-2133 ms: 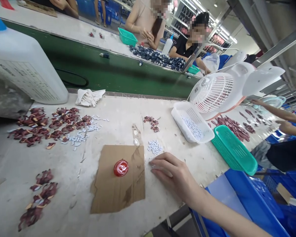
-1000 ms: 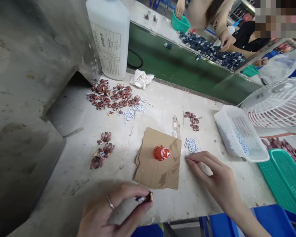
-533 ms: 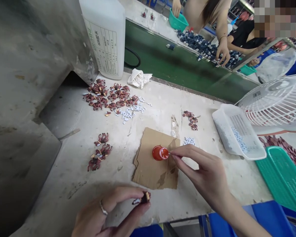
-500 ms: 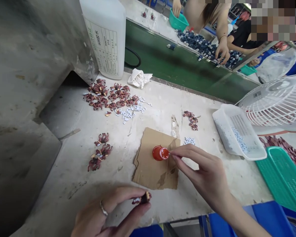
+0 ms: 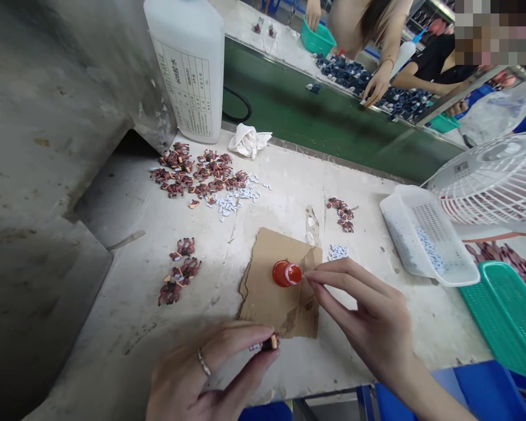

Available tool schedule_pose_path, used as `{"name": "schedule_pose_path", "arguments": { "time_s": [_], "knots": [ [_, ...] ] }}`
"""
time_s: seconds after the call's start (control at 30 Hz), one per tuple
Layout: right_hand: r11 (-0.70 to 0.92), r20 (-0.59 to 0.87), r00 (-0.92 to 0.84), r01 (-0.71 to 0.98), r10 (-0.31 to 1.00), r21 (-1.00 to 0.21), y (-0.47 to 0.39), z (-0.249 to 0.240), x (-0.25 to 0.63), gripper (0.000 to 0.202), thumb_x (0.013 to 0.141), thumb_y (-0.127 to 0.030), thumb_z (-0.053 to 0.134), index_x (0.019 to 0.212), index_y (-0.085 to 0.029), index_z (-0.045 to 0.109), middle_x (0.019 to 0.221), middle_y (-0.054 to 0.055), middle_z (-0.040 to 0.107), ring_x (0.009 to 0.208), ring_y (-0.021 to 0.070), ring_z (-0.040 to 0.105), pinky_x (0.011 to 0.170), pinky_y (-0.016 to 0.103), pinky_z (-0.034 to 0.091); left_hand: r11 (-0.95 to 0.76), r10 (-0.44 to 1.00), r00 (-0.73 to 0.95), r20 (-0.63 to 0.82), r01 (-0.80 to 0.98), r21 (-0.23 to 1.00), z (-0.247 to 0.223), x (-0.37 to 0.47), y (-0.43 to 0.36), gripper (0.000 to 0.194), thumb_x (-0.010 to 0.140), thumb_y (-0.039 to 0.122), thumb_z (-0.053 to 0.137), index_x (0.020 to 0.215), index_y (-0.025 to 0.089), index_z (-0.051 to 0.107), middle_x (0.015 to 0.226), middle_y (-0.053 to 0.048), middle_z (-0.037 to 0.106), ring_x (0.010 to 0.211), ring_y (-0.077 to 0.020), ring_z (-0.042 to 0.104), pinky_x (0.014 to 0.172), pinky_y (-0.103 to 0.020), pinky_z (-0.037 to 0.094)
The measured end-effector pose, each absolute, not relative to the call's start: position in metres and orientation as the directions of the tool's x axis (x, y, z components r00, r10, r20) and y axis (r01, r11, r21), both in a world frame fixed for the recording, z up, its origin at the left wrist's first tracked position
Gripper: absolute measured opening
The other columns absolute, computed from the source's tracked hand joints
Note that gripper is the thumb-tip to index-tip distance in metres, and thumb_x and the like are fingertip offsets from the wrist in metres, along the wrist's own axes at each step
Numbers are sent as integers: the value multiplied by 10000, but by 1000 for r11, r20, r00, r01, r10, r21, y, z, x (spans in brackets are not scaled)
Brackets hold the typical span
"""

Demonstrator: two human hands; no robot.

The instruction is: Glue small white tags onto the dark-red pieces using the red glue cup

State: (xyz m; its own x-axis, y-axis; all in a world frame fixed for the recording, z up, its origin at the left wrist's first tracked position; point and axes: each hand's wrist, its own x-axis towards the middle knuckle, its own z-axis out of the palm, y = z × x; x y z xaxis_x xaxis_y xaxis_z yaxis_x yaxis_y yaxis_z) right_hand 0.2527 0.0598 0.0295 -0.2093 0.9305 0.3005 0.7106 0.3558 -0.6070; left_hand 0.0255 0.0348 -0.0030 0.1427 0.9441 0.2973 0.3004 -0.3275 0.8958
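Between the thumb and forefinger of my left hand (image 5: 210, 368) is a small brown figurine (image 5: 270, 342) with a yellowish part and a pale bit at its side. My right hand (image 5: 363, 310) is pinched closed at the rim of a small red cup (image 5: 293, 273), on something thin that I cannot make out. This cup is tilted and stands on a piece of brown cardboard (image 5: 263, 304). Just beyond my right fingers lies a little heap of pale blue-white pieces (image 5: 338, 252). Several similar brown figurines (image 5: 184, 272) lie to the left of the cardboard.
At the back left are more figurines (image 5: 213, 166), loose pale pieces (image 5: 228, 206), a large white jug (image 5: 193, 76) and a crumpled white cloth (image 5: 249, 141). On the right stand a white basket (image 5: 394, 234), a green basket (image 5: 486, 310) and a fan (image 5: 499, 181). Co-workers sit beyond the green belt (image 5: 280, 99).
My left hand has moved right with the figurine, closer to the cardboard. My right hand stays at the cup's rim, shifted only slightly. Across the belt, a co-worker's hand has moved left.
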Motion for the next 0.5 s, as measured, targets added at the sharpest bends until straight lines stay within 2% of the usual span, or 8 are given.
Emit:
{"name": "schedule_pose_path", "arguments": {
  "time_s": [0.1, 0.23, 0.33, 0.5],
  "knots": [
    [314, 278, -156, 606, 948, -731, 49, 36, 245, 282, 922, -27, 671, 1064, -258, 749, 955, 45, 749, 875, 189, 723, 700, 304, 608, -331, 942, 141, 304, 254, 909, 0, 28, 38, 249, 906, 132, 686, 1081, 307, 655, 1006, 167, 753, 884, 34, 718, 924, 29, 476],
    [297, 235, -195, 417, 952, -859, 37, 41, 230, 340, 883, 20, 668, 1069, -247, 767, 953, 50, 774, 913, 202, 756, 718, 302, 652, -311, 945, 182, 272, 246, 918, 2, 30, 37, 304, 895, 112, 700, 1113, 314, 635, 1027, 173, 742, 917, 22, 720, 918, -7, 518],
    [297, 238, -203, 343, 950, -891, 35, 41, 223, 353, 867, 47, 664, 1064, -223, 776, 957, 58, 785, 930, 203, 772, 753, 298, 669, -304, 949, 166, 269, 239, 922, 0, 32, 35, 296, 900, 117, 694, 1112, 319, 646, 1047, 184, 743, 925, 27, 720, 924, 5, 512],
    [286, 235, -187, 330, 954, -900, 37, 37, 220, 372, 876, 41, 667, 1091, -240, 783, 985, 65, 796, 884, 192, 775, 717, 291, 675, -311, 946, 173, 273, 252, 917, -2, 31, 33, 281, 900, 112, 699, 1091, 312, 649, 1048, 176, 748, 908, 21, 727, 901, -1, 528]
  ]
}}
